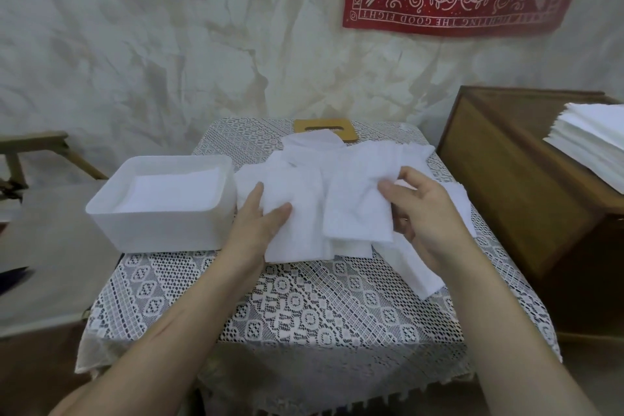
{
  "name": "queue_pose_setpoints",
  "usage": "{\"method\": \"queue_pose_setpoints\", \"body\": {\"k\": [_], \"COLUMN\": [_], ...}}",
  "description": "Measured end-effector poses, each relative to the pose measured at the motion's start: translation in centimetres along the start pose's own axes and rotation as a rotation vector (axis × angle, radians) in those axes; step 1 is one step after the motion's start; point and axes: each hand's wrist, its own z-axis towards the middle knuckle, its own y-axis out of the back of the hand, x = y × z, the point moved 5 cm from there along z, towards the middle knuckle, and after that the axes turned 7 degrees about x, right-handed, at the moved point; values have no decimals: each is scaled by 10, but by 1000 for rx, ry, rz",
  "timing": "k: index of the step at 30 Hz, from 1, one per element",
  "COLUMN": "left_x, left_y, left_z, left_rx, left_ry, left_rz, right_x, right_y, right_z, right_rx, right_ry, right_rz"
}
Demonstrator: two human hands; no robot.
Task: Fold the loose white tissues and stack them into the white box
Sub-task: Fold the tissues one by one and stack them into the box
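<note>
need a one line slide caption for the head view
The left hand and right hand grip loose tissues on a lace-covered table beside a box holding a stack.

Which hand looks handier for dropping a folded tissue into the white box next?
Probably the left hand: it grips the tissues right beside the box, which sits on the person's left. The right hand pinches the tissues on the side farther from the box.

Soft, even, dimmish indoor light, faint shadows, slight overall softness, wide-angle bending toward the edges.
</note>
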Motion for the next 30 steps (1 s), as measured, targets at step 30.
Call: {"method": "queue_pose_setpoints", "body": {"k": [30], "left_x": [0], "left_y": [-29], "left_z": [-17], "left_rx": [238], "left_ry": [133], "left_rz": [-208], "right_x": [-47], "right_y": [-46], "right_z": [22], "right_rx": [-27], "right_ry": [-80], "right_rz": [-323]}}
